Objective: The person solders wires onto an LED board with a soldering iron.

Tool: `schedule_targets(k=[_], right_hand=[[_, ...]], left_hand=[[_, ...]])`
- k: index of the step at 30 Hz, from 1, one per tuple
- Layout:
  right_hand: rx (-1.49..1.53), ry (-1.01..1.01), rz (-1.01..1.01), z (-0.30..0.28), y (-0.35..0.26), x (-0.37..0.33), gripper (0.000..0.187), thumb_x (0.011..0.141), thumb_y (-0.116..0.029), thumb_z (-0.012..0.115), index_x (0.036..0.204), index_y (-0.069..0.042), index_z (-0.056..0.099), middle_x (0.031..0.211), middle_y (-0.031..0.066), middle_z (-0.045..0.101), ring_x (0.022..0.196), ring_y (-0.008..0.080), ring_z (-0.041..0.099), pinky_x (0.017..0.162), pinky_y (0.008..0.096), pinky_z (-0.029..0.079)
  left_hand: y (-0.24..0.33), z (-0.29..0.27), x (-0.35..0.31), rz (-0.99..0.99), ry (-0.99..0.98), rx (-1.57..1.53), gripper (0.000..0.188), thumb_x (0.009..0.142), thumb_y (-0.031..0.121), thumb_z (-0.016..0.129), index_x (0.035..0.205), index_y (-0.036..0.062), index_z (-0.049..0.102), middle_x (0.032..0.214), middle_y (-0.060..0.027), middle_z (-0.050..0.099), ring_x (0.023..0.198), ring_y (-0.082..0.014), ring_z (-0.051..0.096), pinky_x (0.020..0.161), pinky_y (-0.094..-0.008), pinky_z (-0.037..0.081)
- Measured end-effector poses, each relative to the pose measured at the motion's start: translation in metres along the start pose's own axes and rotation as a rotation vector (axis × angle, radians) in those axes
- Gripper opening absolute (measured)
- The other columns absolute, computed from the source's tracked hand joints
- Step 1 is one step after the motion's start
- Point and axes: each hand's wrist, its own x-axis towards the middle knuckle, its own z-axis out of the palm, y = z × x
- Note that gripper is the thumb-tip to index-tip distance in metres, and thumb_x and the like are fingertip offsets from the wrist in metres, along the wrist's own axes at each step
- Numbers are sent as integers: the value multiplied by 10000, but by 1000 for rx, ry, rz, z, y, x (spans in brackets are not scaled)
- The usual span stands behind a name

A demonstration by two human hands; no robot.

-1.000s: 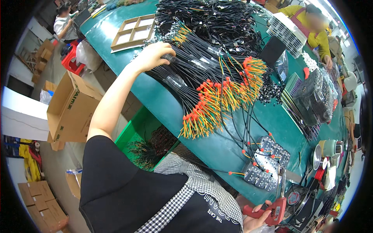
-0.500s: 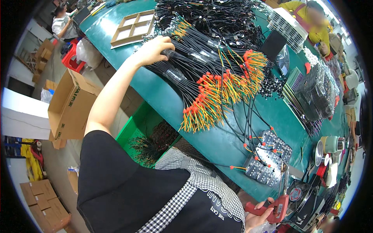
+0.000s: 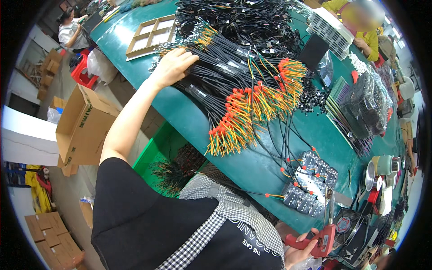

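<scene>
My left hand [image 3: 173, 67] reaches over the far end of a big pile of black cables [image 3: 227, 74], fingers curled round some of them. Many cables end in red pieces [image 3: 234, 108] with orange, yellow and green bare-looking wire tips. My right hand [image 3: 299, 252], at the lower right, grips a red soldering gun [image 3: 325, 240]. Its metal tip reaches up to a block of small black boards [image 3: 310, 184] with a shiny middle. Several cables run from the pile to these boards. What exactly lies under my left fingers is partly hidden.
A divided wooden tray [image 3: 150, 36] lies at the far left of the green table [image 3: 229, 173]. Tangled black cables [image 3: 238, 27] heap up behind. A green bin [image 3: 155, 146] stands below the edge. Wrapped parts [image 3: 366, 105] are on the right. Another person [image 3: 369, 42] sits across.
My left hand has shifted slightly left and down over the cable ends, its fingers turned more over them. The right hand and soldering gun stay nearly in place.
</scene>
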Motion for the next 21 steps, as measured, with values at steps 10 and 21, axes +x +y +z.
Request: schedule_targets(k=[10,21], right_hand=[[-13,41,14,-10,5,5,475,923,-281,561,1334,-183,345,1264,110,461,1081,264,481,820,387,494],[-279,-275,22,-63,36,25,479,955,-388,468,1332,-131,323,1263,54,450,1078,201,457,893,414,468]], left_hand=[[3,-7,8,-76,-261,-124,293,612,-56,570,885,50,561,872,-97,525,915,-297,521,824,-390,411],[-6,4,-16,-304,-116,-750,386,685,-36,483,1042,31,615,943,-102,585,908,-239,573,845,-313,446]])
